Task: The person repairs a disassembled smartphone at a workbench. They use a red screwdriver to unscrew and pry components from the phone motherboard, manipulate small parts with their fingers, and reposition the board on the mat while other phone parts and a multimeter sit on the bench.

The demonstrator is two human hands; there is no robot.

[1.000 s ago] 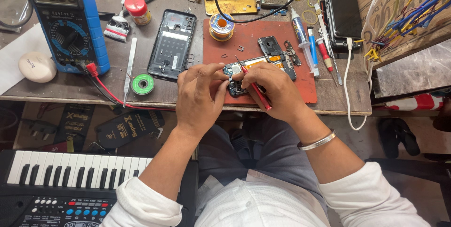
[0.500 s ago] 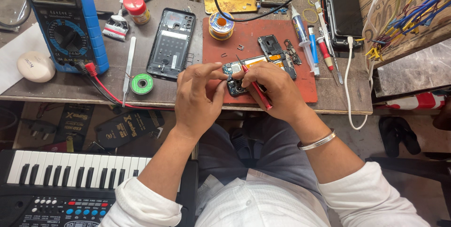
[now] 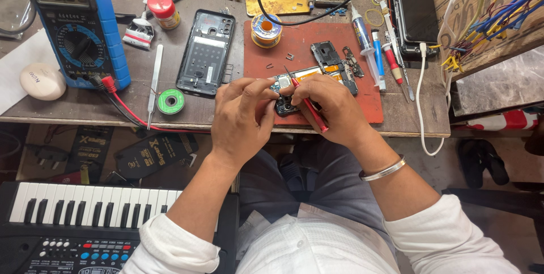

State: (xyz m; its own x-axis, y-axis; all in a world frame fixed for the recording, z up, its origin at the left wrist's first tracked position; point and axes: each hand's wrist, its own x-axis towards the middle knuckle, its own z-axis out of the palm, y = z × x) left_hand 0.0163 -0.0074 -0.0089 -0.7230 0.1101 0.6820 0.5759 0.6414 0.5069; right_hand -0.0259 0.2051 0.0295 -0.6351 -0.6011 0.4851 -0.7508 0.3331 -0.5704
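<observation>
Clutter covers my worn brown counter (image 3: 68,109); on its red mat (image 3: 362,101), left fingers (image 3: 258,88) pinch the phone board (image 3: 286,104), right fingers (image 3: 303,84) grip a red screwdriver (image 3: 309,109).

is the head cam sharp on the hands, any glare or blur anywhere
Head view: sharp and evenly lit on the left hand, right hand and red-handled screwdriver; soft shadows only; faint sheen on the black glossy phone; no motion blur; the straight wooden table edge bows slightly from wide-angle distortion.

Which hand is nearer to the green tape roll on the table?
Left. The left hand is just to the right of the green tape roll, apart from it. The right hand, holding the red screwdriver, is farther right, beyond the left hand.
</observation>
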